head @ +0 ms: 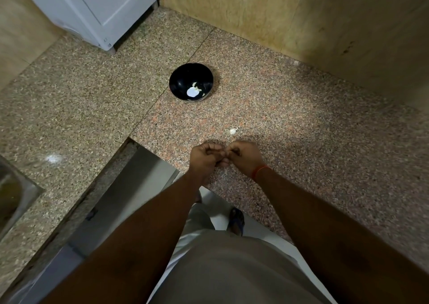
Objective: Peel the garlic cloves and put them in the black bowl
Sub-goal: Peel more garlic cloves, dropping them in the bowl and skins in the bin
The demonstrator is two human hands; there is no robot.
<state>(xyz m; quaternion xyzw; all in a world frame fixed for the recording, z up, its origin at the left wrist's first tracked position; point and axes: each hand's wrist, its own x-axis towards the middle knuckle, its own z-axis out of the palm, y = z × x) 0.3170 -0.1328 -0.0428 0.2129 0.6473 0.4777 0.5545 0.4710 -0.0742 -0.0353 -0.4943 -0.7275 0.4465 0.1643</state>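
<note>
The black bowl [191, 82] stands on the speckled granite counter [290, 118], with a couple of pale peeled garlic pieces [194, 90] at its bottom. A small white garlic clove [232, 131] lies on the counter just beyond my hands. My left hand [205, 158] and my right hand [243, 156] meet fingertip to fingertip above the counter's front edge, fingers curled around something small between them. That thing is hidden by the fingers, so I cannot tell what it is. A red thread circles my right wrist.
A white appliance [97, 8] stands at the back left against the tan wall. A steel sink [11, 187] is at the far left edge. A bit of papery skin [241, 123] lies near the loose clove. The counter has a step cut-out [130, 141] to my left.
</note>
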